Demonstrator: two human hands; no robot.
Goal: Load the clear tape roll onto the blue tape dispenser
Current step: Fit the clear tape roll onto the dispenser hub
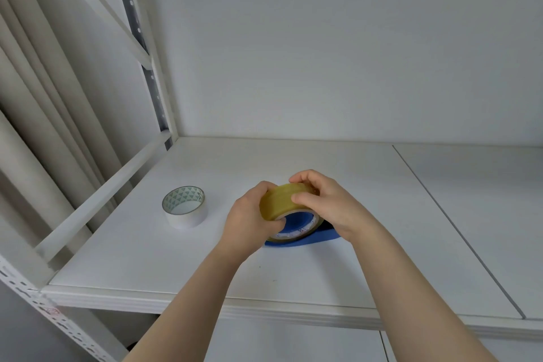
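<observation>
On the shelf (293, 273), both hands grip the clear tape roll (282, 203); core print unreadable.

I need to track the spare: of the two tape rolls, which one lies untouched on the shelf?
The white roll, lying flat to the left, apart from both hands; the yellowish clear roll is held.

Glossy yellowish tape roll (282, 202), matt white shelf (293, 267)

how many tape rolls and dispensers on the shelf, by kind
clear tape roll: 1, held in both hands (left hand, right hand)
white tape roll: 1
blue dispenser: 1, mostly hidden behind the clear roll
total: 3
</observation>
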